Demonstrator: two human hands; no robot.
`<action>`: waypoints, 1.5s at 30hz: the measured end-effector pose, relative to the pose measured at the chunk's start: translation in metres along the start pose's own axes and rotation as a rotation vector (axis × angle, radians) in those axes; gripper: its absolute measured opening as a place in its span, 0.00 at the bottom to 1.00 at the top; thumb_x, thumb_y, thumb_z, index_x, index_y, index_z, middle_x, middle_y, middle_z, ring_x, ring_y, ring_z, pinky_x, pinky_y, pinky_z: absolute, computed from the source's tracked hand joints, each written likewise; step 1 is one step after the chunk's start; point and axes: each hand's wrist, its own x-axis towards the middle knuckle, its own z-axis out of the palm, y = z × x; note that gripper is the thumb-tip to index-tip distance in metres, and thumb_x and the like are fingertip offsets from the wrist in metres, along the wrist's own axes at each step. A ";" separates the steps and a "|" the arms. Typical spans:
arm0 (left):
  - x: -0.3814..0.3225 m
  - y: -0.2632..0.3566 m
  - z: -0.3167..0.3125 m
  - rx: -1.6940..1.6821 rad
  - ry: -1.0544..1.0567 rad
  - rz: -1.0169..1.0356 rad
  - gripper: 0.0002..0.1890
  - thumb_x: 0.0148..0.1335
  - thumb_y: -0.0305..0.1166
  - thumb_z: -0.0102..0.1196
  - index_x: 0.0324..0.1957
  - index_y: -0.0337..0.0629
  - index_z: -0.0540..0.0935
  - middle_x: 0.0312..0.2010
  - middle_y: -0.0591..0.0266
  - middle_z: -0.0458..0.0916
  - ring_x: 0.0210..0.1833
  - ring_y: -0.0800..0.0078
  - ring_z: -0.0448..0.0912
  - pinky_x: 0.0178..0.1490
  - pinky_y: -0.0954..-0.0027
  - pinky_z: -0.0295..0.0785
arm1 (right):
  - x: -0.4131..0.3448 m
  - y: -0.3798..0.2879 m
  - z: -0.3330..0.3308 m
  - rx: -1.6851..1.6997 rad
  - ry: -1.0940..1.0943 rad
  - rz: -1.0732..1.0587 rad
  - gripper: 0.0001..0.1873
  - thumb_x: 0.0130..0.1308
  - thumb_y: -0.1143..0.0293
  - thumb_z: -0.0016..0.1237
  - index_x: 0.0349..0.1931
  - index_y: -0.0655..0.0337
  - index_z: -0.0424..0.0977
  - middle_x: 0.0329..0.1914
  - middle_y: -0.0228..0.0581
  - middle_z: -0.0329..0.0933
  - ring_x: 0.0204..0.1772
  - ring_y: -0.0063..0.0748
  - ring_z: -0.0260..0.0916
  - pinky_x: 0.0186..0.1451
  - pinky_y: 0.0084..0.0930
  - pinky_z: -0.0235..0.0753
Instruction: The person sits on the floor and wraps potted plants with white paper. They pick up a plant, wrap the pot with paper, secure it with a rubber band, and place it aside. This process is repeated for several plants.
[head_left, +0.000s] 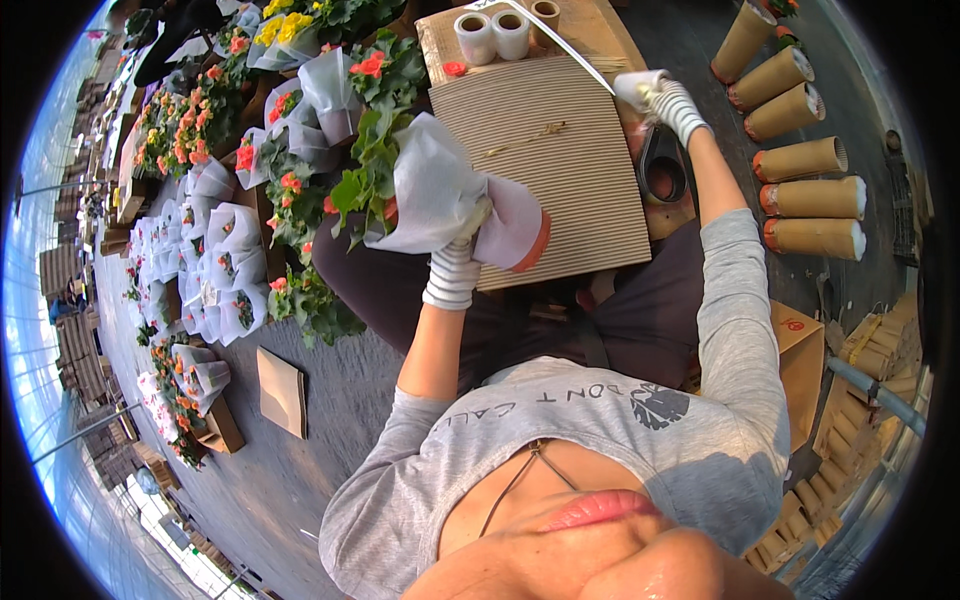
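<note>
My left hand (474, 229), in a glove with a striped cuff, grips a potted plant laid on its side in a white paper-like sleeve (435, 184). The orange base of its pot (532, 244) points right, over a corrugated cardboard sheet (555, 172). Green leaves (367, 180) show beyond the sleeve's flared end; whether they belong to this plant I cannot tell. At the board's far right corner, my gloved right hand (664, 105) is closed around what looks like a small white film roll (637, 86). A thin white strip (555, 37) runs close to this roll.
Several film rolls (474, 39) stand behind the board, near a black tape dispenser (661, 169) at its right. Flowering plants (289, 187) crowd the left, many sleeved (236, 232). Cardboard tubes (814, 199) line the right floor. Flat cardboard (281, 394) lies lower left; a box (795, 375) stands lower right.
</note>
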 end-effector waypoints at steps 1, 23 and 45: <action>0.002 0.001 -0.001 -0.011 0.005 0.027 0.19 0.56 0.27 0.66 0.50 0.42 0.79 0.44 0.67 0.79 0.48 0.74 0.77 0.55 0.69 0.75 | -0.014 -0.002 -0.015 0.225 0.020 0.042 0.31 0.64 0.46 0.51 0.52 0.69 0.75 0.46 0.50 0.81 0.48 0.39 0.78 0.54 0.31 0.75; -0.021 0.026 0.029 0.177 -0.307 0.182 0.21 0.55 0.31 0.69 0.50 0.40 0.78 0.42 0.66 0.79 0.42 0.75 0.78 0.43 0.72 0.76 | -0.281 -0.203 -0.003 0.596 -0.267 -0.730 0.20 0.55 0.69 0.59 0.49 0.63 0.75 0.38 0.42 0.82 0.39 0.38 0.81 0.45 0.28 0.79; -0.015 0.063 0.026 0.792 -0.405 0.924 0.33 0.51 0.30 0.70 0.61 0.43 0.73 0.54 0.65 0.77 0.57 0.72 0.74 0.61 0.65 0.70 | -0.224 -0.185 -0.004 1.266 -0.565 -0.479 0.31 0.66 0.67 0.51 0.68 0.67 0.59 0.65 0.42 0.68 0.61 0.37 0.70 0.61 0.32 0.71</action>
